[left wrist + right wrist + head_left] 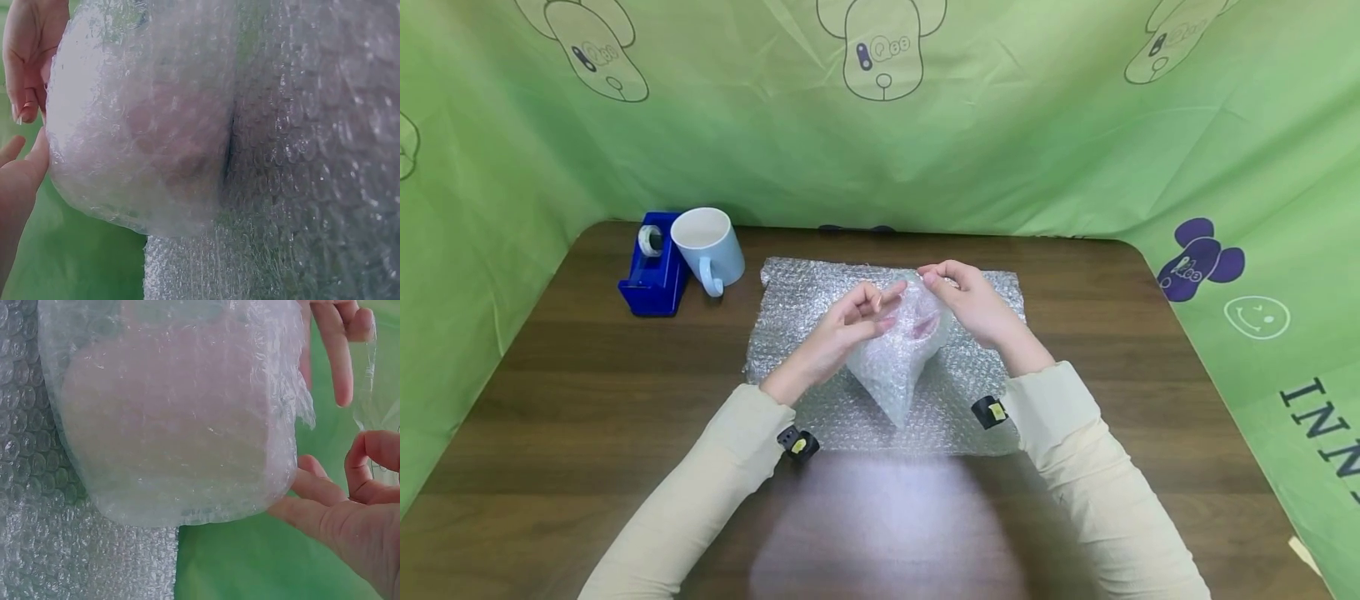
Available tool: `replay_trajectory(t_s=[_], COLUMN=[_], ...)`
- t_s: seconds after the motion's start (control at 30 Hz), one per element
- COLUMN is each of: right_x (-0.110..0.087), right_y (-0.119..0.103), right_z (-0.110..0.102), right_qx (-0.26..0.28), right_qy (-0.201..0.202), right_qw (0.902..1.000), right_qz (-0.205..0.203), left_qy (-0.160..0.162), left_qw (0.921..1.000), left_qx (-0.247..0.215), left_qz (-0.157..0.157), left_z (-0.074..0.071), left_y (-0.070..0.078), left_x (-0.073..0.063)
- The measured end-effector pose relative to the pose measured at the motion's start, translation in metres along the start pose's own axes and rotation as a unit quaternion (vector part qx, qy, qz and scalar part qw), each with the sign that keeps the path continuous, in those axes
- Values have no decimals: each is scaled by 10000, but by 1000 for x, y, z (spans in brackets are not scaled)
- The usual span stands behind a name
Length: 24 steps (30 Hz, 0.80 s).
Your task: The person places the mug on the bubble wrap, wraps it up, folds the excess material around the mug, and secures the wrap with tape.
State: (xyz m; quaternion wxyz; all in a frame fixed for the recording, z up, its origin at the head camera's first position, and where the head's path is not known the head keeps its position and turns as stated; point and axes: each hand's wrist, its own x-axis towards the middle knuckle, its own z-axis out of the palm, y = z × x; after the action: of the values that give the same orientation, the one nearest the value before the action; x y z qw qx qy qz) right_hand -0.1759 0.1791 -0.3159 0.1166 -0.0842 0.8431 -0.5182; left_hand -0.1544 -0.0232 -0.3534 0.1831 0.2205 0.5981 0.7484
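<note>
A bundle of bubble wrap (pixel 887 367) stands over a flat bubble wrap sheet (pixel 977 383), a pink object (pixel 169 387) showing blurred through its layers. The left hand (pixel 850 321) is at the bundle's upper left, its thumb and index finger extended against the wrap. Across from it, the right hand (pixel 973 304) pinches the wrap's upper edge between thumb and fingers. In the right wrist view, a thin clear strip (pixel 370 369) shows beside the left hand's fingers. The pink object's exact shape is hidden by the wrap.
At the back left of the wooden table (pixel 625 400) a blue tape dispenser (pixel 658 279) stands next to a light blue mug (pixel 718 254). A green printed cloth (pixel 760 150) hangs around the table's back and sides.
</note>
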Motion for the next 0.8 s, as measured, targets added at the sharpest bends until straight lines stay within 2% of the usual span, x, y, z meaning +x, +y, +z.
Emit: replay_trajectory(t_s=[0.1, 0.27, 0.37, 0.5, 0.67, 0.8], right_x=[1, 0, -1, -2, -1, 0], right_y=[3, 2, -1, -4, -4, -3], right_z=[-2, 0, 3, 5, 6, 7], right_qx=[399, 1113, 1171, 1317, 1724, 1722], right_qy=[-22, -11, 160, 427, 635, 698], right_qw=[9992, 9935, 9926, 9899, 9822, 9818], right_qz=[68, 221, 276, 299, 392, 405], left_qy=[144, 451, 512, 533, 626, 732], left_qw=[9998, 9964, 9932, 9909, 9902, 9890], left_qx=[119, 708, 1040, 1235, 1241, 1282], left_qz=[-49, -115, -120, -111, -125, -113], left_z=[1, 3, 3, 4, 4, 6], left_y=[0, -2, -4, -6, -8, -8], left_x=[0, -1, -1, -1, 0, 0])
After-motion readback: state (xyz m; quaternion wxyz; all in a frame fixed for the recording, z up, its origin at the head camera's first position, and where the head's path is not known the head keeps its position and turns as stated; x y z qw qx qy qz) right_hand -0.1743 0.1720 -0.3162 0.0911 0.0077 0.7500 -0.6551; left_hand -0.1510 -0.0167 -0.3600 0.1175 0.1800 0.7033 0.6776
